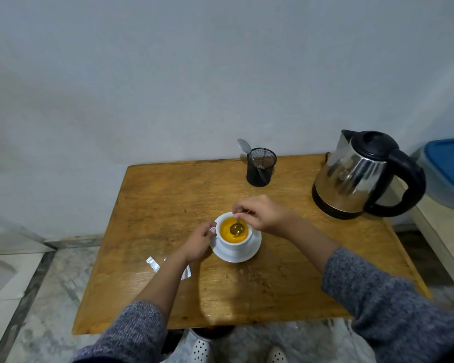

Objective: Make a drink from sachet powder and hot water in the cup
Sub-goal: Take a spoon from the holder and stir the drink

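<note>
Stirring stage: right hand (264, 214) pinching spoon (237, 227) in orange drink, left hand (199, 241) gripping cup (235, 243) handle; next, probably lifting spoon out.

Your way to the cup (235, 241) is blocked from both sides by your own hands. Behind it, bare table (168, 195) lies open up to the mesh holder (261, 170); the kettle (364, 176) crowds the far right corner, the sachet (153, 263) the near left.

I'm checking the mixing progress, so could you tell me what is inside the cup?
The cup holds orange liquid with the bowl of a spoon dipped in it. The bottom, and any undissolved powder there, is hidden.
</note>
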Demonstrator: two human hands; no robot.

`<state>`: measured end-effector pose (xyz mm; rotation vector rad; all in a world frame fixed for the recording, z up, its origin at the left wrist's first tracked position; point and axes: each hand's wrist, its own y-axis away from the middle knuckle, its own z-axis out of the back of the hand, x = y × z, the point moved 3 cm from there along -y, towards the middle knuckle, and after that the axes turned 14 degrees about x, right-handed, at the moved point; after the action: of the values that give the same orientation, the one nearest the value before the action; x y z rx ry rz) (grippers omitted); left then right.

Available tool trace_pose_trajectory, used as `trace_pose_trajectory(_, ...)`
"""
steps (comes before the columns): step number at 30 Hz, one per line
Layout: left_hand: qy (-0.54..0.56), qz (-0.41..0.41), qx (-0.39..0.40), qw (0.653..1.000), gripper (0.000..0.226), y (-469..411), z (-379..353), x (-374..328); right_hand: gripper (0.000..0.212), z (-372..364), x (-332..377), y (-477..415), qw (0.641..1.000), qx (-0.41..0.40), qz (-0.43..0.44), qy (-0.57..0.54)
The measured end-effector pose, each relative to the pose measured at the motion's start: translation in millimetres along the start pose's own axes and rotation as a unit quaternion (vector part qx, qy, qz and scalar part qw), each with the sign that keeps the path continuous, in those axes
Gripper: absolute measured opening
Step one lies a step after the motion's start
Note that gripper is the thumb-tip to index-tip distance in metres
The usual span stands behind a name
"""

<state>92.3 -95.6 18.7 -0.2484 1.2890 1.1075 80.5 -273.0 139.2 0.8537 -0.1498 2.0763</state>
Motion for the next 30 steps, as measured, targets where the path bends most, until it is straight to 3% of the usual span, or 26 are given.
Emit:
trace_pose_trajectory(16, 0.029, -0.007, 0.014, 0.999, 0.019, -6.8, 2.2, 9.7, 0.010, -20.9, 6.0, -3.3, 0.996, 0.010, -0.011, 0.084)
trace_pose_trajectory(20, 0.031, -0.015, 0.012, 0.999, 0.018, -6.2, 2.2, 8.4, 0.011, -22.2, 7.7, -6.3, 0.998, -0.009, -0.033, 0.049)
trace_pose_trajectory(25, 0.023, -0.005, 0.014, 1.000, 0.017, -7.8, 2.9, 13.1, 0.012, -24.3, -0.3, -14.6, 0.991, -0.077, -0.076, -0.073)
trace_pose_trajectory(30, 0.021, -0.004, 0.018, 1.000, 0.017, -6.0, 3.8, 10.9, 0.012, -27.2, -6.1, -15.3, 0.984, -0.135, -0.093, -0.065)
